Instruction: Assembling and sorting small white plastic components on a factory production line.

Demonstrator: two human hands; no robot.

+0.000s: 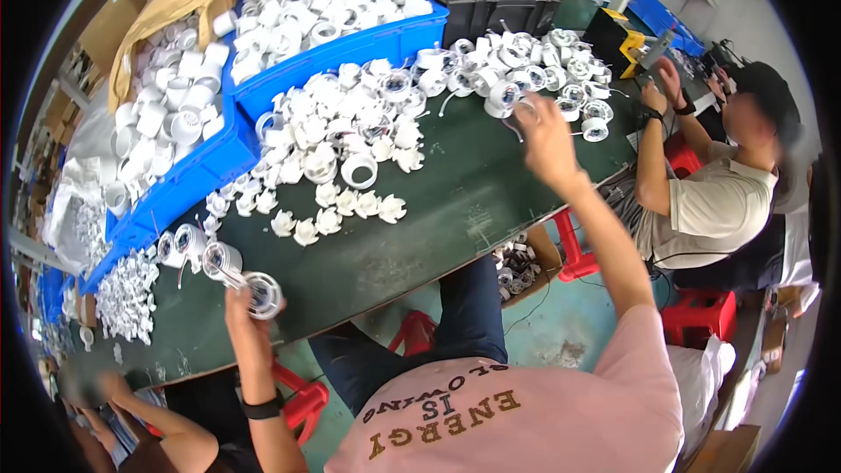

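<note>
In my left hand (pixel 247 311), at the near edge of the green table, is a white round housing (pixel 264 296) with a shiny inside. Just beyond it, a short row of similar housings (pixel 221 259) lies on the table. My right hand (pixel 550 147) reaches out over the far right part, its fingers curled on another white round housing (pixel 502 98) beside a heap of such housings (pixel 574 70) with wires. Part of that grip is hidden by the fingers. White petal-shaped pieces (pixel 346 202) and plain rings (pixel 359 172) are heaped between my hands.
Blue bins (pixel 350 45) full of white parts line the far side, with a black bin (pixel 499 13) beside them. Small white pieces (pixel 127 296) lie at the left. A co-worker (pixel 727 193) sits at right, another person's arm (pixel 166 425) at lower left. Red stools (pixel 701 315) stand below.
</note>
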